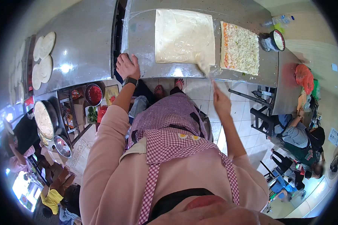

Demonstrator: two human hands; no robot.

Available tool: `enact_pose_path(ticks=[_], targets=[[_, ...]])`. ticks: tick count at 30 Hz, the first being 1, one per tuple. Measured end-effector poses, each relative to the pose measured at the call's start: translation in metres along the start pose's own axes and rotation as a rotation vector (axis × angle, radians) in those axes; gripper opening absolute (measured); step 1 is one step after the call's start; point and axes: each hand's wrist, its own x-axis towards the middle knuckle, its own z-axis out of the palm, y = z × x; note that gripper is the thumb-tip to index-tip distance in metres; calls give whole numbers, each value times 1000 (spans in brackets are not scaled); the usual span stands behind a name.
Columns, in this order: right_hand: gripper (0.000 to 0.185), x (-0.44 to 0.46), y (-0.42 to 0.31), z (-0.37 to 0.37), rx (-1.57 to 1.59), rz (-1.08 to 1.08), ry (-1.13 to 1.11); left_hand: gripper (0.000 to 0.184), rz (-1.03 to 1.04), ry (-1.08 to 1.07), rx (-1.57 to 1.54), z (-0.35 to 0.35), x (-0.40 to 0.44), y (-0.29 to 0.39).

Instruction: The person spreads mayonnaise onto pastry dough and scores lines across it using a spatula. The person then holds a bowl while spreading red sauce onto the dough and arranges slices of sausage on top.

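Observation:
My left hand [128, 66], with a dark watch on its wrist, rests on the near edge of the metal table, left of a rectangular sheet of dough [184, 35]. The dough has a pale, glossy layer over it. My right hand [222, 101] is closed in front of the table edge, a finger along a thin handle. The handle leads to a motion-blurred, pale brush [203, 66] at the dough's lower right corner. Right of that sheet lies a second rectangle of dough [241, 48] covered with white shreds, with orange along its left side.
A dark bowl of white filling [278, 40] stands at the table's right end. Round dough pieces [45, 69] lie on the left table. Below are a bowl of red pieces [93, 93], green leaves [92, 113] and a large pan [45, 119]. Other people are on both sides.

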Motion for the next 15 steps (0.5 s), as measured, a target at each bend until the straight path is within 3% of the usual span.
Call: enact_pose_path(ticks=[3, 6, 9, 10, 12, 13, 15], targets=[[40, -35, -5, 10, 406, -100, 42, 34, -19, -23, -6, -2, 1, 2], [39, -26, -9, -2, 575, 4, 138, 34, -4, -6, 6, 3, 1, -2], [39, -13, -7, 12, 422, 125, 149, 34, -6, -19, 1, 0, 1, 0], [38, -15, -25, 11, 372, 168, 45, 34, -7, -20, 0, 0, 0, -1], [39, -23, -46, 41, 293, -158, 150, 34, 4, 3, 2, 3, 0, -2], [39, -22, -56, 39, 292, -158, 157, 34, 8, 7, -3, 4, 0, 0], [35, -18, -77, 31, 449, -141, -103, 34, -4, 5, 16, 3, 0, -2]])
